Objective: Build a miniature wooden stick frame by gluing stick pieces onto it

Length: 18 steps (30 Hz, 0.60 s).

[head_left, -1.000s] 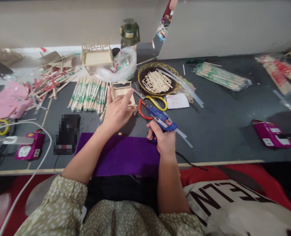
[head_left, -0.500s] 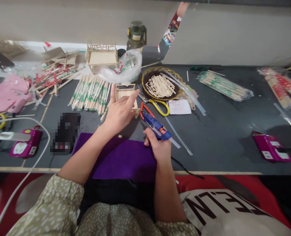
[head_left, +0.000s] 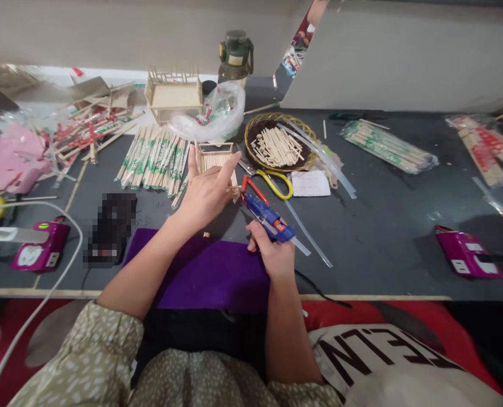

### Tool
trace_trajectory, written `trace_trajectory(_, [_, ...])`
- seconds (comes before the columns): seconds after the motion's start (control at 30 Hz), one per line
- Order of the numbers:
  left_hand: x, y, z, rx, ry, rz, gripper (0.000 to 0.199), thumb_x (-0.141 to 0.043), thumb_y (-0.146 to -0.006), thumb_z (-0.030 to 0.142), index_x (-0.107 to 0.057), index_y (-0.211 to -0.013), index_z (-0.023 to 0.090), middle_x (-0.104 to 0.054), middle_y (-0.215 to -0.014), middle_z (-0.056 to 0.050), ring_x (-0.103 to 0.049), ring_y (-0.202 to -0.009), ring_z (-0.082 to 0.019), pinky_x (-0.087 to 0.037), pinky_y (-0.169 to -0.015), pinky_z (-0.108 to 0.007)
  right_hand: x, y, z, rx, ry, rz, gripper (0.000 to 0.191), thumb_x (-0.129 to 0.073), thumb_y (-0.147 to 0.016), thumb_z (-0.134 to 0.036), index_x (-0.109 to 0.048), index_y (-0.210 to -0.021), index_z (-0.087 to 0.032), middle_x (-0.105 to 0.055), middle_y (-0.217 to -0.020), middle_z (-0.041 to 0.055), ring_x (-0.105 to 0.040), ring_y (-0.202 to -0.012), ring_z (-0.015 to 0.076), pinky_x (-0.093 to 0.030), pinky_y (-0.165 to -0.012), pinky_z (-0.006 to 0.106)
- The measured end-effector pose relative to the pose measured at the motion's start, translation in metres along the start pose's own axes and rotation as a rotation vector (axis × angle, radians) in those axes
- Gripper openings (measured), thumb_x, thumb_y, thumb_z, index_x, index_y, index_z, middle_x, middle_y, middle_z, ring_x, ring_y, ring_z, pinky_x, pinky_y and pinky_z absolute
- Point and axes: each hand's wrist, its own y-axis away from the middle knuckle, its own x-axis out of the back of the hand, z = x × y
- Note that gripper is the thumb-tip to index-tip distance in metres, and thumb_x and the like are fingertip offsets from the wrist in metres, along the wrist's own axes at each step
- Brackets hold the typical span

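Note:
My left hand reaches over a small model made of wooden sticks, gripping its near right part with the thumb and some fingers while two others point away. The hand hides much of the model. In my right hand is a blue hot glue gun, its tip pointing left at the model's near right corner, close to my left fingertips. A clear glue stick protrudes from its back end. Red-orange parts at the front of the glue gun lie by the yellow-handled scissors.
Beyond my hands are a wicker basket of short sticks, bundled wrapped chopsticks and a larger stick-built model. A purple cloth lies at the front edge. Loose glue sticks, a white note and a purple power box are on the right.
The view has shifted slightly. Both hands keep nearly the same pose, with the glue gun still at the corner of the stick model.

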Motion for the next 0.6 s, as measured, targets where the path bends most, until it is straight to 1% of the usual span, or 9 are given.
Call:
trace_trajectory(0.13, [0.004,0.000,0.002,0.003,0.016,-0.013,0.079,-0.052,-0.083,0.008,-0.029,-0.158,0.023,-0.076,-0.101,-0.003,-0.071,-0.111,-0.025,0.010,-0.124,-0.069,0.001,0.000,0.000,-0.006,-0.008,-0.006,0.036,-0.075,-0.078,-0.053,-0.063,-0.082,-0.020,-0.058,-0.049,-0.0064,-0.058,-0.041,0.0119,-0.051,-0.046,0.025])
trace_trajectory(0.3, [0.007,-0.004,0.005,0.003,0.010,-0.053,0.079,-0.049,-0.086,0.010,-0.025,-0.160,0.024,-0.076,-0.100,-0.002,-0.070,-0.113,-0.025,0.013,-0.123,-0.070,0.000,0.000,0.001,-0.001,-0.016,-0.020,0.039,-0.075,-0.077,-0.057,-0.063,-0.082,-0.020,-0.058,-0.049,-0.0060,-0.058,-0.041,0.0123,-0.051,-0.045,0.025])
trace_trajectory(0.43, [0.008,-0.010,0.007,-0.005,-0.026,-0.091,0.085,-0.048,-0.083,0.008,-0.020,-0.162,0.024,-0.075,-0.098,-0.002,-0.069,-0.112,-0.024,0.011,-0.123,-0.070,0.000,-0.001,0.003,-0.002,-0.014,-0.024,0.041,-0.076,-0.076,-0.059,-0.062,-0.082,-0.020,-0.058,-0.048,-0.0062,-0.057,-0.040,0.0125,-0.050,-0.045,0.025])
trace_trajectory(0.6, [0.012,-0.015,0.008,0.006,-0.046,-0.184,0.087,-0.045,-0.081,0.005,-0.019,-0.163,0.019,-0.073,-0.094,-0.003,-0.068,-0.113,-0.025,0.006,-0.124,-0.071,0.000,-0.002,0.007,0.009,-0.033,-0.013,0.042,-0.076,-0.077,-0.059,-0.062,-0.081,-0.020,-0.058,-0.049,-0.0063,-0.057,-0.040,0.0116,-0.049,-0.044,0.024])
